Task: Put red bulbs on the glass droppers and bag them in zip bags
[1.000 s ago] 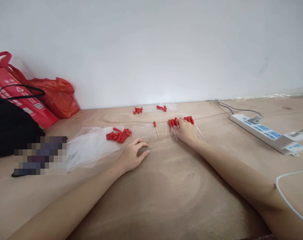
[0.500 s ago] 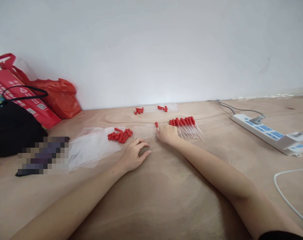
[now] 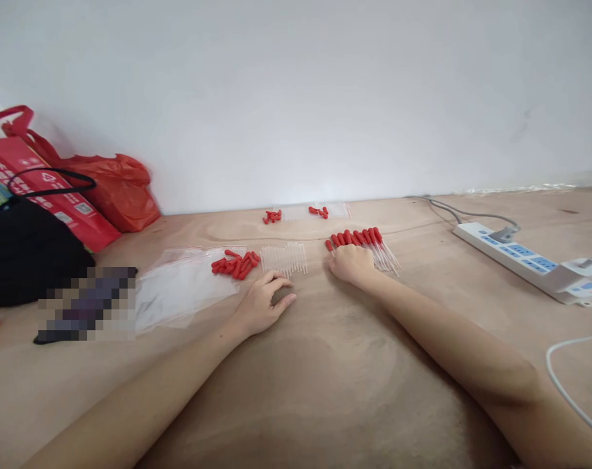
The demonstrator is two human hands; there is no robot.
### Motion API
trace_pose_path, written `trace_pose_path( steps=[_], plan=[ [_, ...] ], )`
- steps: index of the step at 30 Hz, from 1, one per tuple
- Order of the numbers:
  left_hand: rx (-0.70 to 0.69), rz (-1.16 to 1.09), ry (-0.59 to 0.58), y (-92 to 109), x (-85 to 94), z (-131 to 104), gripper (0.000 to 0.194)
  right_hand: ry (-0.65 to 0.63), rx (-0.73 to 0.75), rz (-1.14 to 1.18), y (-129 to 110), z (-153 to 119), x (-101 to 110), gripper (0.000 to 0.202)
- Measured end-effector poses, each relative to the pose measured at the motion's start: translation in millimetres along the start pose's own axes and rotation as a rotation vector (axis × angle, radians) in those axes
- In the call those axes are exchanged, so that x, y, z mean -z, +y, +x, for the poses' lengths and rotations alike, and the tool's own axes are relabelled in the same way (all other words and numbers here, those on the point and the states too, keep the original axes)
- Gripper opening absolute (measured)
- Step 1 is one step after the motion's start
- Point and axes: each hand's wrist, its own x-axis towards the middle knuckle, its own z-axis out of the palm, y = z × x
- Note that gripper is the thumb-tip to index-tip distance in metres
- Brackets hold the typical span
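Along the far side of a wooden table [image 3: 325,371], a pale wall [image 3: 296,104] is rising behind the work. At the left, a glossy red plastic bag [image 3: 129,189], a printed red carry bag [image 3: 17,163] and a black fabric bag [image 3: 32,257] are crowding together, with a dark, pixelated object [image 3: 85,303] lying nearer. At the right, a white power strip [image 3: 513,254] is stretching slantwise, a plug sitting in its far part, and a white cable [image 3: 562,381] is curving on its near side.

Flat, clear plastic bags [image 3: 178,290] are overlapping at center left, a heap of smooth red bulbs [image 3: 236,265] lying by their right edge. Just right of the heap, slim clear tubes [image 3: 283,258] are lying side by side. Farther right, red-topped droppers [image 3: 361,236] are forming a fanned row, bulbs pointing far and stems near. More red bulbs [image 3: 318,212] are lying by the wall.

The left hand [image 3: 261,303] is resting near the tubes, empty, its fingers loosely curved and thumb spread apart. The right hand [image 3: 352,264] is bending over the left part of the dropper row, hiding several stems; its fingertips are out of sight, so whether it is gripping anything cannot be told.
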Motion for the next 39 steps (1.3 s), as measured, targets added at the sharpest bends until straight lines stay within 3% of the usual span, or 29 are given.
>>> trace_pose_path(
  steps=[3, 6, 10, 13, 22, 29, 32, 36, 39],
  plan=[
    [0.000, 0.013, 0.014, 0, -1.8, 0, 0.018, 0.068, 0.032, -0.005, -4, 0, -1, 0.025],
    [0.078, 0.128, 0.121, -3, -1.6, 2, 0.014, 0.149, 0.096, 0.064, -16, 1, -4, 0.026],
    [0.288, 0.388, 0.336, -20, 6.8, 7, 0.014, 0.105, 0.111, 0.242, -37, 7, -9, 0.030],
    [0.377, 0.508, 0.372, -36, 15.0, 8, 0.017, 0.072, 0.074, 0.326, -47, 15, -10, 0.034],
    [0.291, 0.686, 0.320, -50, 18.0, 9, 0.021, -0.028, 0.029, 0.373, -60, 23, -3, 0.033],
    [0.256, 0.712, 0.336, -55, 17.1, 14, 0.025, -0.030, 0.010, 0.401, -60, 24, -4, 0.030],
    [0.257, 0.702, 0.395, -52, 18.9, 12, 0.023, -0.014, 0.013, 0.422, -56, 24, -7, 0.033],
    [0.201, 0.592, 0.493, -37, 19.0, 8, 0.018, 0.065, 0.085, 0.508, -42, 19, -17, 0.040],
    [0.088, 0.383, 0.456, -20, 14.3, 4, 0.016, 0.218, 0.230, 0.560, -24, 8, -24, 0.035]
  ],
)
